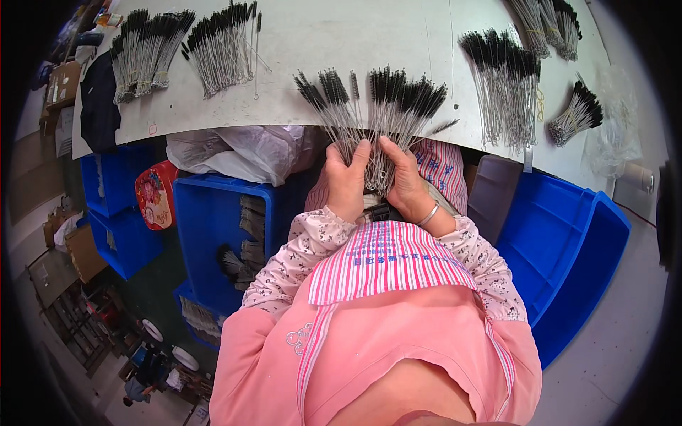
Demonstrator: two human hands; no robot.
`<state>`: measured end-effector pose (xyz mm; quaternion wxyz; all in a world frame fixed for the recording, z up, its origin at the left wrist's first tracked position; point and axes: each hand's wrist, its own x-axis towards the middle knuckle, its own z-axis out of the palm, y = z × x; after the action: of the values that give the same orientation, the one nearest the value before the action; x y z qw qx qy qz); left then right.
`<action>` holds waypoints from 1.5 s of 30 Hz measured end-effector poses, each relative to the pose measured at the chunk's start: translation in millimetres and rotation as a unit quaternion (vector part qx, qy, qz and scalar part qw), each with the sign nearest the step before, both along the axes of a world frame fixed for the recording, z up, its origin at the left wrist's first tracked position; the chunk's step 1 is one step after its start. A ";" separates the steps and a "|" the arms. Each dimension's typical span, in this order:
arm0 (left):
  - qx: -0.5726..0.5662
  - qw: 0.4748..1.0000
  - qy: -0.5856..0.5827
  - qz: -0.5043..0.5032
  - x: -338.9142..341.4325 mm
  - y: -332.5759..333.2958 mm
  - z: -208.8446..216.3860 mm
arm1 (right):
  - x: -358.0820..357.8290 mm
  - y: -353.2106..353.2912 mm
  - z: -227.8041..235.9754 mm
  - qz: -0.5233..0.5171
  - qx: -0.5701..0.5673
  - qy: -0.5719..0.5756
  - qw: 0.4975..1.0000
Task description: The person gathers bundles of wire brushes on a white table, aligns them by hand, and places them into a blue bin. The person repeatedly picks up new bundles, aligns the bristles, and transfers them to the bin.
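Observation:
A large bundle of thin wire brushes (398, 99) with black bristle heads stands fanned out at the table's front edge. Around its left side my left hand (346, 183) is closed, thumb pointing up along the wires. My right hand (410, 186), with a silver bangle at its wrist, grips the bundle's right side. Between the hands the looped wire ends show at the bottom; the fingers behind the wires are hidden. The heads split into a smaller left cluster and a denser right one, and a single brush (445, 127) sticks out to the right.
The white table (320, 42) carries brush piles at left (148, 53) and right (501, 85), plus a small bundle (577, 113). Blue bins stand on my left (224, 186) and right (561, 234); the left one contains brush bundles. White plastic bags (249, 153) lie under the table edge.

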<state>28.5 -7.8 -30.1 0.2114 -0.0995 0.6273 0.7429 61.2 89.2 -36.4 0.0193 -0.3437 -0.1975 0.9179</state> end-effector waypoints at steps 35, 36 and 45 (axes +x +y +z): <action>0.030 0.999 -0.010 0.037 -1.0 7.3 -10.2 | -4.2 0.1 4.9 0.009 0.046 -0.036 0.998; 0.024 0.999 -0.004 0.032 -0.8 6.8 -10.5 | -5.0 -0.2 5.2 0.022 0.052 -0.038 0.998; 0.065 0.996 -0.033 0.044 -1.4 4.8 2.0 | -1.2 2.4 1.4 0.010 0.016 -0.023 1.000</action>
<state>27.1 -2.9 -28.1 0.2048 -0.1376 0.5651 0.7873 60.0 91.6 -35.0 0.0113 -0.3622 -0.2162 0.9066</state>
